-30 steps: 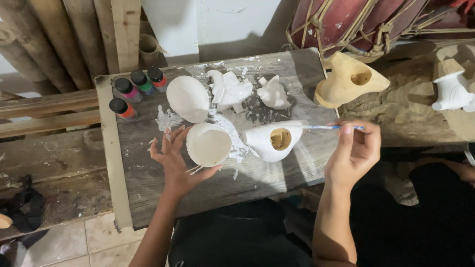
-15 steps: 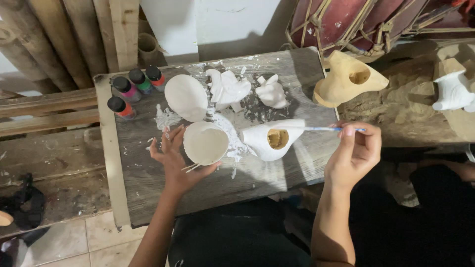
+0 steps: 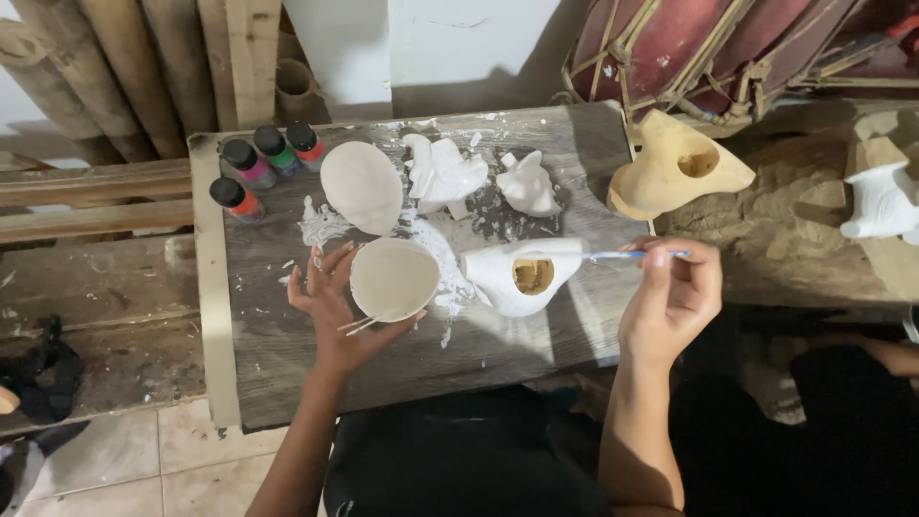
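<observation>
My left hand (image 3: 337, 311) cups a round white-painted bowl-shaped piece (image 3: 393, 279) from below, over the grey wooden board (image 3: 498, 335). Thin sticks poke out between its fingers. My right hand (image 3: 673, 297) pinches a thin blue-handled brush (image 3: 632, 255) that points left toward a white-painted carved piece (image 3: 522, 278) with a bare wooden hollow. That piece lies on the board just right of the bowl. White paint is smeared on the board around both.
A white oval piece (image 3: 362, 186), two white carved figures (image 3: 442, 172) (image 3: 528, 185) and several paint bottles (image 3: 258, 165) sit at the board's far side. An unpainted wooden mask (image 3: 675, 175) and a white figure (image 3: 881, 201) lie to the right. Planks lean at back left.
My left hand has shifted the bowl-shaped piece slightly; the right hand with the brush stays almost still beside the carved piece.
</observation>
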